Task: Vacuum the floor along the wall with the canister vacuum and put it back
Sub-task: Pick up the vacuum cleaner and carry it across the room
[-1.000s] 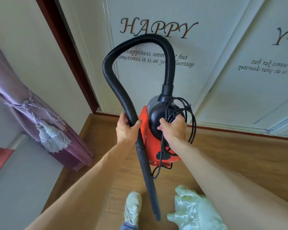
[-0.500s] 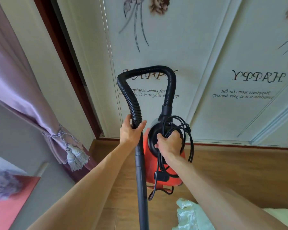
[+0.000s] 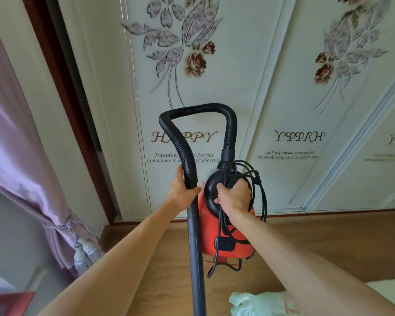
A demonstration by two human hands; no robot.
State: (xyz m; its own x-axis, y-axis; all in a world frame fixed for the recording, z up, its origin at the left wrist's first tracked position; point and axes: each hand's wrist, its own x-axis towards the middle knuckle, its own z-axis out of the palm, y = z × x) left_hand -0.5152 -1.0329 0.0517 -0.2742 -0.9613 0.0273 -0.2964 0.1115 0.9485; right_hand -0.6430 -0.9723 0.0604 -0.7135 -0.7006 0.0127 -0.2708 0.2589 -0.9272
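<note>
I hold a red canister vacuum point(image 3: 232, 238) with a black top above the wooden floor point(image 3: 317, 242), in front of the wall. My right hand point(image 3: 234, 197) grips its top handle together with a bundle of black power cord point(image 3: 259, 192). My left hand point(image 3: 181, 190) is closed around the black ribbed hose point(image 3: 192, 110) where it meets the dark wand point(image 3: 196, 258). The hose arches up and over to the canister's top. The wand hangs straight down and leaves the frame at the bottom; its nozzle is out of sight.
White sliding wardrobe doors point(image 3: 294, 99) with flower prints and "HAPPY" lettering fill the wall ahead. A dark red door frame point(image 3: 62, 92) and a tied lilac curtain point(image 3: 32, 179) stand at the left. A pale green bundle point(image 3: 258, 303) lies at the bottom right.
The view has tilted upward, showing more of the doors and less floor. Both hands keep their grips, and the vacuum now sits lower in the frame.
</note>
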